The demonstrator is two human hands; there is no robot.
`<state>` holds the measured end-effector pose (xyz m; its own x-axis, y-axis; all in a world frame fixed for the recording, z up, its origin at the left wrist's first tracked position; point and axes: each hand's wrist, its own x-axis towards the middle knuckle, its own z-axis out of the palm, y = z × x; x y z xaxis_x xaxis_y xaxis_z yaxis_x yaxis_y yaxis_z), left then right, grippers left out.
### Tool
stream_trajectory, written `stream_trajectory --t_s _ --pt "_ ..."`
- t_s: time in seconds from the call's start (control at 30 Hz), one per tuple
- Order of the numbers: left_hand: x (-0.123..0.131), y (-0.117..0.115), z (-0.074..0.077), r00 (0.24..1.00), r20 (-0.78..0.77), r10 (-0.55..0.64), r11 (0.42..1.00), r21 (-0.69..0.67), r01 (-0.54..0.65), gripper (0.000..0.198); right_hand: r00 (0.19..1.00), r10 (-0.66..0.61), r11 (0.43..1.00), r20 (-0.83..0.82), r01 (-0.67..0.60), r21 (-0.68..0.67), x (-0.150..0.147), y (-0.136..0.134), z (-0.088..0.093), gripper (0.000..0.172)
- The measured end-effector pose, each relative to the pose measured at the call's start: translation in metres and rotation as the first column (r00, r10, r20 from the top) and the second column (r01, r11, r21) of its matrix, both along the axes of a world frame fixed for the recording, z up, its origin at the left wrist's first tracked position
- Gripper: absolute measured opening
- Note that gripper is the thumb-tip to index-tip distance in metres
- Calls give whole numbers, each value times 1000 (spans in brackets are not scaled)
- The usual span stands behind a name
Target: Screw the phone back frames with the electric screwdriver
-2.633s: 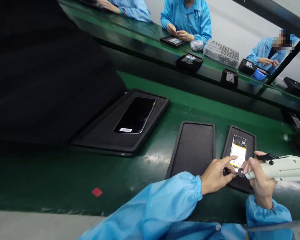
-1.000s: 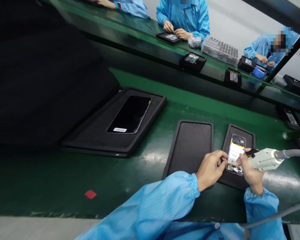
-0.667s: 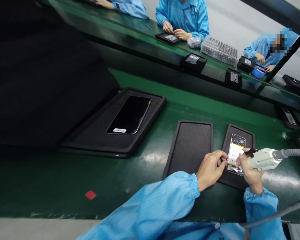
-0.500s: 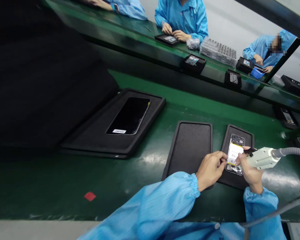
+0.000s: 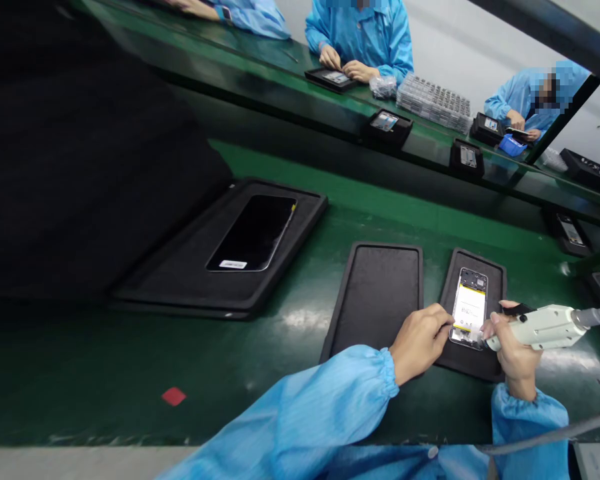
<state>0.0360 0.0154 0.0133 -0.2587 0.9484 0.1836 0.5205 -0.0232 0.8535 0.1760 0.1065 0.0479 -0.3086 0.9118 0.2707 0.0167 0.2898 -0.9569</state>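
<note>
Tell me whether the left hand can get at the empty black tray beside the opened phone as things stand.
Probably yes. The left hand already lies over the near right corner of the empty black tray, fingertips at the opened phone, and nothing lies on the tray.
</note>
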Motion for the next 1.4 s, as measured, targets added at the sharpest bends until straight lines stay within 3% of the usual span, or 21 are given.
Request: stream_trajectory --t_s 0.23,0.53,0.7,0.8,0.87,0.93,1.07,1.17,1.23,1.3,1.33,1.4 --pt "0 0 0 1000 14 10 1000 -16 -10 22 1000 2 1000 0 -2 -26 -1 -2 3 37" --pt "0 0 2 1000 26 13 1000 -13 -13 25 985 76 997 155 -78 8 2 -4 -2 31" --pt "0 0 0 1000 -9 24 1000 -7 -24 23 999 25 988 45 -32 150 14 -5 14 28" --pt "0 -1 0 999 -16 31 999 -16 -31 22 984 -165 934 65 135 331 35 9 24 36" --pt "0 -1 1 999 -20 37 999 -17 -37 22 881 -384 857 275 229 461 56 29 18 44" --pt "1 -1 1 999 -21 40 999 -12 -40 22 738 -509 804 444 222 552 82 56 1 53" --pt "1 0 2 999 -23 43 999 -9 -44 22 655 -459 795 600 0 607 129 113 -41 58" --pt "1 0 2 998 -29 49 999 3 -49 22 538 -432 840 724 -52 540 152 131 -48 59" --pt "0 0 3 999 -20 49 999 12 -49 22 420 -468 866 777 41 499 156 125 -39 68" --pt "0 0 3 999 -12 50 999 13 -50 23 378 -551 831 744 160 533 146 106 -27 70" --pt "0 1 4 999 -9 54 998 12 -54 23 410 -589 802 696 196 564 135 92 -22 66" --pt "0 1 4 998 9 68 997 22 -69 22 557 -592 771 582 184 609 101 58 -19 53"
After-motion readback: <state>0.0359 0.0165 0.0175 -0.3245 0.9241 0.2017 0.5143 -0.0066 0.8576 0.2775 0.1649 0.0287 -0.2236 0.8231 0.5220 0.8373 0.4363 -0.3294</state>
